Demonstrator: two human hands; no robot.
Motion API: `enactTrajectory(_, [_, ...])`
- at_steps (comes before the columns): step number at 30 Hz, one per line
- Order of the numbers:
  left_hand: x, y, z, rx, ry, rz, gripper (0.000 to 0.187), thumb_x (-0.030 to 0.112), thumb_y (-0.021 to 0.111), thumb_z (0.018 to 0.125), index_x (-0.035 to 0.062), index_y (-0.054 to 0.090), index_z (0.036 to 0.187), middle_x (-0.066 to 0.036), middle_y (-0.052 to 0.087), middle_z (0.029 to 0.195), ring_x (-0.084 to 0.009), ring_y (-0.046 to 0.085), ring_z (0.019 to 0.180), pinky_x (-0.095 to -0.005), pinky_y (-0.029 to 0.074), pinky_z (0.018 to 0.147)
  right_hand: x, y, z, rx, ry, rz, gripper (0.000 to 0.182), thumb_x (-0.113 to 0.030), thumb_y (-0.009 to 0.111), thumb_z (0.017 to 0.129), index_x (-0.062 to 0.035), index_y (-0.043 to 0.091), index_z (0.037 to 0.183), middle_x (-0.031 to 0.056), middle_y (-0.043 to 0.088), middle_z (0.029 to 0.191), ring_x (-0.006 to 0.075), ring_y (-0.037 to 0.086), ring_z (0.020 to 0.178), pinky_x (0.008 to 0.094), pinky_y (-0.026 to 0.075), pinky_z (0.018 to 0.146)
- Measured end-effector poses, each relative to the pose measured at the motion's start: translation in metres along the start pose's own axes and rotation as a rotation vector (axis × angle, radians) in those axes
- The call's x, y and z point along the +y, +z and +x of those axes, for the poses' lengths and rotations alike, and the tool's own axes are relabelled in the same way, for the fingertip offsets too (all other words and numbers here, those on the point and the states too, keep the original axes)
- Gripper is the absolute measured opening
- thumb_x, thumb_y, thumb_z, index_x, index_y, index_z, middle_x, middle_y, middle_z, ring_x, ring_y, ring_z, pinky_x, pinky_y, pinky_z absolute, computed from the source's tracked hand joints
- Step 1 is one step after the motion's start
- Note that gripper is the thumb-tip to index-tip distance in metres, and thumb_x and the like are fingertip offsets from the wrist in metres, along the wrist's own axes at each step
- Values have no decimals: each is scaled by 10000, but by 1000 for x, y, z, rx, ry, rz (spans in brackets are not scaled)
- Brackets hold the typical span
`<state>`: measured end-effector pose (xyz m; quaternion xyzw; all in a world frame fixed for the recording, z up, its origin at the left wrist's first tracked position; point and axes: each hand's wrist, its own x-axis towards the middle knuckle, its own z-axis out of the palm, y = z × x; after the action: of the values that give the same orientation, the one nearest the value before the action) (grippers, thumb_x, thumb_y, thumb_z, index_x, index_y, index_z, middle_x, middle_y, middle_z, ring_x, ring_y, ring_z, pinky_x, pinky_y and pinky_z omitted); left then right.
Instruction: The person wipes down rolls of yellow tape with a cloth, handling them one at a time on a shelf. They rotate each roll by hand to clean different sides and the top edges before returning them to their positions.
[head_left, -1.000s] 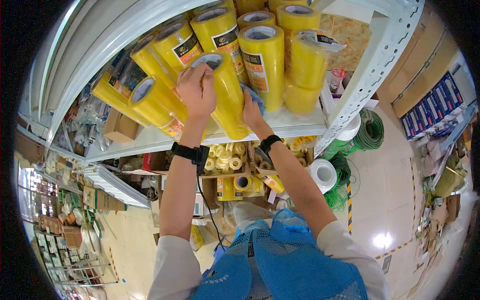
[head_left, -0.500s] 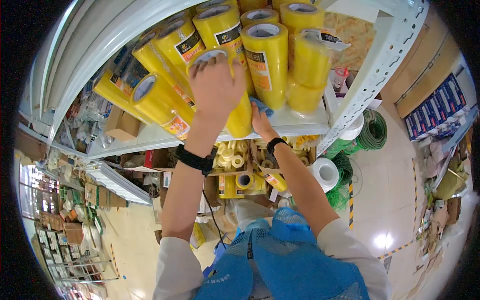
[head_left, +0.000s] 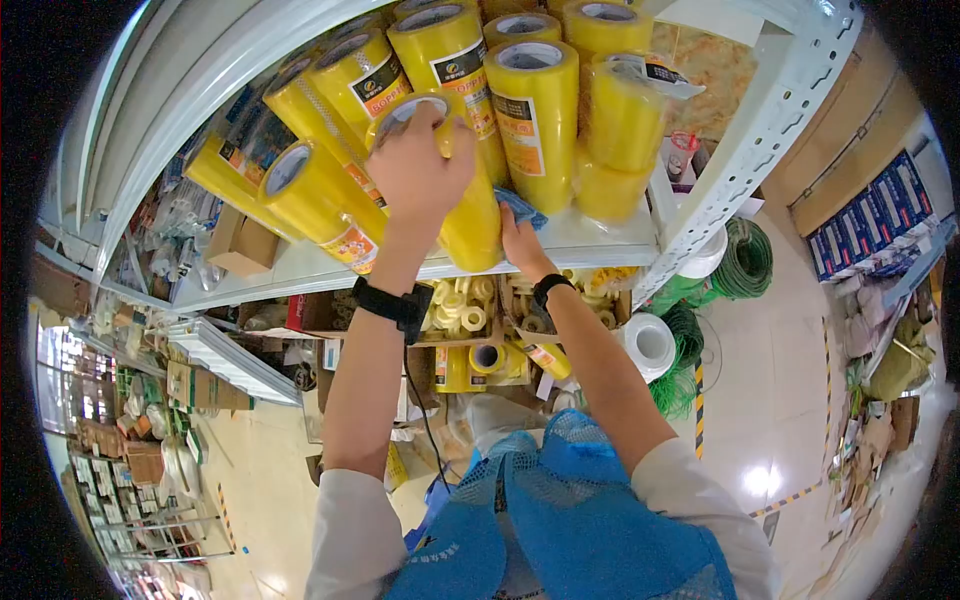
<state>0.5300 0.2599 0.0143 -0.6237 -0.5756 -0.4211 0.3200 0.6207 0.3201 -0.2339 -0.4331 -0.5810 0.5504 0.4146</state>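
Observation:
My left hand is closed on the upper rim of a tall yellow stack of packing tape rolls, its fingers hooked into the core. The stack leans left at the shelf's front edge. Low beside its base, my right hand is closed on a crumpled blue cloth lying on the white shelf; some fingers are hidden. Just behind stands another labelled tape stack. To the left, a further tape stack tilts over.
A perforated white shelf post rises at the right. Below the shelf, a carton holds pale yellow rings. White rolls and green coiled wire stand on the floor at right. A small cardboard box sits on the shelf's left.
My left hand has shifted slightly left and down, tipping the top of the tape stack further left. My right hand stays almost where it was by the cloth.

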Motion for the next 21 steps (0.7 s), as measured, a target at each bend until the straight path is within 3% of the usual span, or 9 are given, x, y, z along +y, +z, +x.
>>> enactTrajectory(3, [-16, -1, -4, 59, 20, -125, 153, 202, 594, 816, 72, 588, 735, -109, 627, 636, -342, 616, 589, -408, 496, 651, -3, 3, -6, 55, -71, -80, 740, -551, 397, 993, 158, 603, 1039, 403, 608, 1000, 535, 557, 1036, 512, 434, 853])
enactTrajectory(6, [-23, 2, -9, 77, 99, -97, 96, 182, 590, 801, 96, 615, 767, -112, 628, 674, -326, 611, 647, -417, 452, 610, -11, 3, -10, -25, 83, -132, 721, -536, 371, 1008, 145, 607, 1025, 379, 614, 1030, 518, 571, 1004, 494, 437, 834])
enactTrajectory(9, [-22, 7, -10, 113, 101, -64, 88, 172, 589, 796, 95, 606, 756, -105, 619, 667, -313, 612, 655, -405, 451, 636, -29, 15, -27, 65, 49, -53, 752, -578, 309, 1005, 111, 547, 1194, 391, 591, 1068, 493, 535, 1070, 464, 385, 921])
enactTrajectory(11, [-22, 8, -11, 130, 108, -69, 91, 169, 587, 797, 90, 603, 755, -108, 621, 676, -315, 612, 659, -409, 449, 639, -33, 23, -31, 72, 102, 272, 738, -568, 309, 1011, 112, 547, 1175, 322, 627, 1067, 422, 560, 1059, 448, 395, 912])
enactTrajectory(15, [-22, 10, -8, 180, 142, -83, 88, 130, 587, 771, 84, 559, 702, -84, 609, 672, -298, 569, 624, -388, 426, 626, -30, 36, -31, 30, 249, 331, 666, -510, 304, 1034, 92, 529, 1210, 251, 620, 1152, 338, 558, 1047, 417, 404, 946])
enactTrajectory(16, [-22, 10, -8, 181, 143, -84, 88, 130, 587, 771, 84, 559, 702, -84, 609, 672, -298, 569, 624, -388, 426, 626, -5, 46, -22, 152, -112, 88, 621, -477, 304, 1043, 75, 509, 1241, 234, 600, 1184, 314, 549, 1041, 395, 406, 965])
enactTrajectory(18, [-22, 9, -9, 177, 135, -98, 84, 131, 585, 770, 79, 557, 711, -83, 605, 670, -296, 565, 629, -387, 421, 630, -14, 53, -10, 274, -473, -162, 579, -445, 304, 1051, 57, 488, 1272, 217, 580, 1215, 290, 541, 1035, 373, 408, 983])
enactTrajectory(20, [-21, 8, -10, 171, 127, -114, 86, 133, 581, 771, 76, 557, 712, -85, 604, 672, -297, 565, 632, -390, 420, 633, -89, 46, -8, 161, -414, 310, 524, -360, 330, 1051, 62, 417, 1349, 299, 605, 1131, 400, 553, 1116, 440, 407, 997])
enactTrajectory(21, [-21, 7, -9, 165, 120, -126, 87, 134, 578, 772, 73, 556, 713, -88, 604, 674, -298, 565, 636, -393, 419, 636, -112, 41, -9, 160, -415, 310, 524, -360, 330, 1051, 62, 417, 1349, 299, 605, 1131, 400, 553, 1116, 440, 407, 997])
